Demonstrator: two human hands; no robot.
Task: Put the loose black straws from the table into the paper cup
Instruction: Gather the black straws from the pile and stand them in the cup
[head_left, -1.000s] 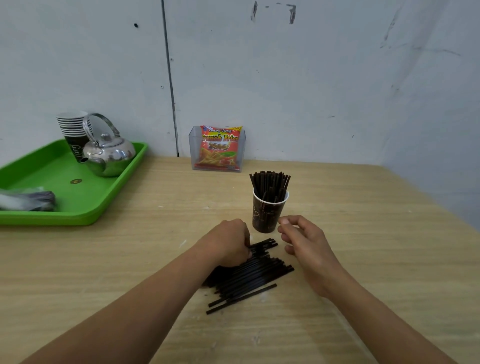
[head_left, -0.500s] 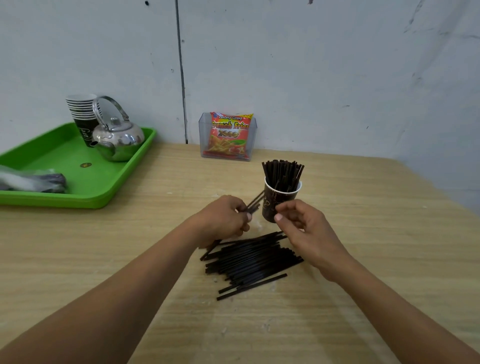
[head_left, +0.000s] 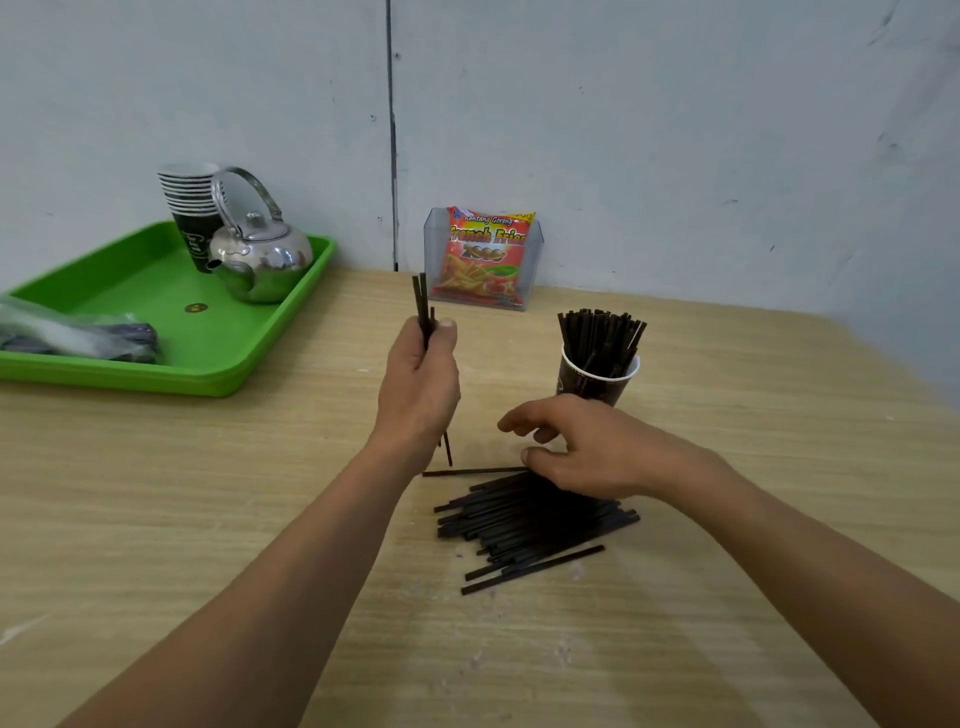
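A pile of loose black straws lies on the wooden table in front of me. My left hand is raised left of the pile and grips a few black straws upright, their lower ends showing below my wrist. My right hand hovers over the far end of the pile with fingers loosely spread, its thumb by a single straw lying flat. Just behind the right hand stands the dark paper cup, white-rimmed and packed with upright straws.
At the left, a green tray carries a steel kettle, a stack of paper cups and a plastic-wrapped bundle. A clear holder with a snack packet stands against the back wall. The table ends at the right.
My left hand has lifted a few straws off the pile and turned them upright. My right hand has dropped from beside the cup down to the pile.
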